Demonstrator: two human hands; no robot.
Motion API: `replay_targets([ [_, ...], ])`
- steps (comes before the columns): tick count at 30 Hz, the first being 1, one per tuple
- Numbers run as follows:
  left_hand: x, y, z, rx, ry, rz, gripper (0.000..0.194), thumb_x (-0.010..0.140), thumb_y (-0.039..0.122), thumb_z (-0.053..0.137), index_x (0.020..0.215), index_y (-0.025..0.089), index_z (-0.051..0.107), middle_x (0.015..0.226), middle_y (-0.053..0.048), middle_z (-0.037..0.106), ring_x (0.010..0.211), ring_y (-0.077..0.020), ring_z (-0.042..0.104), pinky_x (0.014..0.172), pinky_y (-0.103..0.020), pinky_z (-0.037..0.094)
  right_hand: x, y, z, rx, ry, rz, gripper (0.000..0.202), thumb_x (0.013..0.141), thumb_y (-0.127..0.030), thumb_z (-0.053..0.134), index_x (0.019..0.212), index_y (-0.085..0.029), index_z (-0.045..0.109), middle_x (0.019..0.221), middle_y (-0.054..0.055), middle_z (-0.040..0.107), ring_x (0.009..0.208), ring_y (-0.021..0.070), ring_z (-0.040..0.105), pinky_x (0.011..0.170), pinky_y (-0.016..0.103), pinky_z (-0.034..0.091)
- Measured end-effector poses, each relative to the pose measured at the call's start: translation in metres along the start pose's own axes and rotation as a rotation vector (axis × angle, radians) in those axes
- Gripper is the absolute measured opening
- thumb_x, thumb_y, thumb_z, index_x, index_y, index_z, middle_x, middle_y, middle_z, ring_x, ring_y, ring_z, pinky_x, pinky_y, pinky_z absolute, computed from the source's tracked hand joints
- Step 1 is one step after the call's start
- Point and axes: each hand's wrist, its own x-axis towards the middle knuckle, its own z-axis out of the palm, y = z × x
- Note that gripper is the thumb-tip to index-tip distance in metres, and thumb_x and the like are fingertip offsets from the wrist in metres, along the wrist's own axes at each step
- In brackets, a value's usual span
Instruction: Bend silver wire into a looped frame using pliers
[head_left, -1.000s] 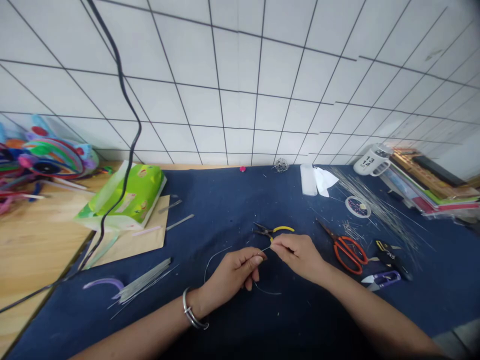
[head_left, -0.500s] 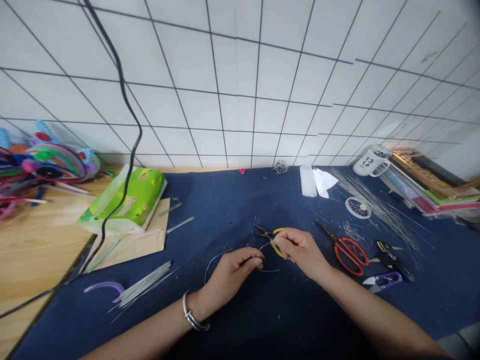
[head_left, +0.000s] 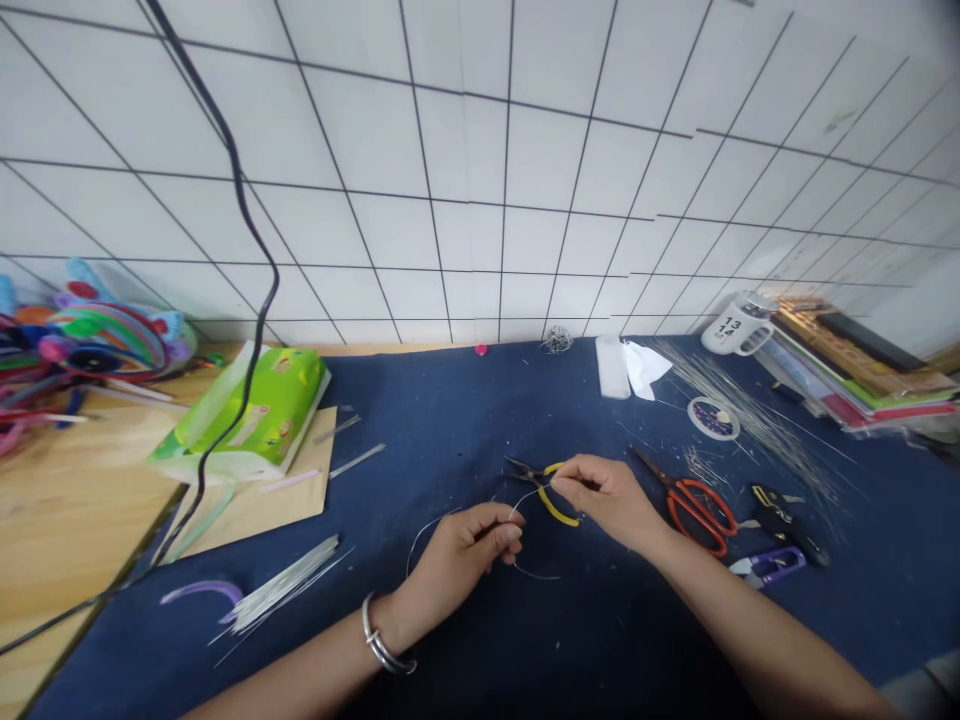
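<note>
This looks like a craft corner (home or small workshop, it is hard to say). A dark blue cloth [head_left: 420,410] lies spread before a white, grid-lined wall [head_left: 469,145], and thin wire [head_left: 527,494], yellow-handled pliers [head_left: 534,474], orange-handled scissors [head_left: 697,507] and a sheaf of loose wires [head_left: 757,422] speak of handiwork. The white mug [head_left: 722,330], stacked books [head_left: 862,365] and green tissue pack [head_left: 289,400] give it a domestic air.

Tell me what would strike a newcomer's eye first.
Probably the bright green tissue pack at the left, crossed by a black cable. Next, the left hand and right hand at lower centre, pinching a thin wire between them. Then the orange-handled scissors, right of the right hand.
</note>
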Motion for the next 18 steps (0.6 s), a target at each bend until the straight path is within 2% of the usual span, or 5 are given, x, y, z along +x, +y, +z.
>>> replay_targets([
  [10, 0.0021, -0.0024, 0.0018, -0.065, 0.048, -0.019, 0.029, 0.079, 0.036, 0.05, 0.099, 0.016, 0.053, 0.072, -0.001, 0.059, 0.063, -0.0129, 0.059, 0.051, -0.021, 0.042, 0.0005, -0.0006, 0.0073, 0.048, -0.04, 0.008, 0.023, 0.082, -0.036, 0.046, 0.076, -0.017, 0.055, 0.059, -0.003, 0.049, 0.052, 0.0074, 0.043, 0.049, 0.018, 0.034],
  [14, 0.001, -0.0013, 0.0011, -0.096, 0.041, -0.005, 0.03, 0.082, 0.038, 0.044, 0.1, 0.016, 0.053, 0.076, -0.003, 0.06, 0.062, -0.0121, 0.058, 0.051, -0.022, 0.042, 0.0004, -0.0008, 0.0064, 0.022, -0.036, 0.006, 0.021, 0.082, -0.034, 0.046, 0.076, -0.017, 0.056, 0.06, -0.002, 0.05, 0.052, 0.0076, 0.044, 0.049, 0.019, 0.035],
  [18, 0.0005, -0.0009, 0.0013, -0.105, 0.033, -0.014, 0.029, 0.083, 0.039, 0.043, 0.096, 0.015, 0.054, 0.072, -0.002, 0.059, 0.06, -0.0115, 0.057, 0.05, -0.021, 0.041, -0.0005, 0.0003, 0.0037, -0.007, -0.046, -0.009, 0.019, 0.082, -0.032, 0.047, 0.074, -0.017, 0.057, 0.06, -0.003, 0.051, 0.053, 0.0074, 0.045, 0.05, 0.019, 0.035],
])
